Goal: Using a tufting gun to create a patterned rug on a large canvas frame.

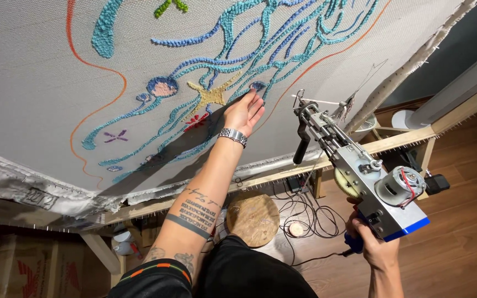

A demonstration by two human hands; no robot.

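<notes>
My left hand [244, 112] lies flat on the stretched grey tufting cloth [34, 83], its fingers beside a yellow tufted starfish [212, 96] and a small blue tufted spot. A metal watch [233, 136] sits on that wrist. My right hand [375, 247] grips the blue handle of a tufting gun [360, 176], held away from the cloth with its needle end pointing up toward the fabric. The gun has a grey metal body, a round motor and a black front grip. Blue and teal tufted lines [260, 49] wind across the cloth, with orange drawn outlines.
The cloth is pinned to a wooden frame [404, 140] with spiked edges. Below it lie black cables [305, 212], a round wooden stool top [254, 219] and a wooden floor [465, 243]. A white fan [366, 123] stands behind the frame. Cardboard boxes [17, 270] sit at lower left.
</notes>
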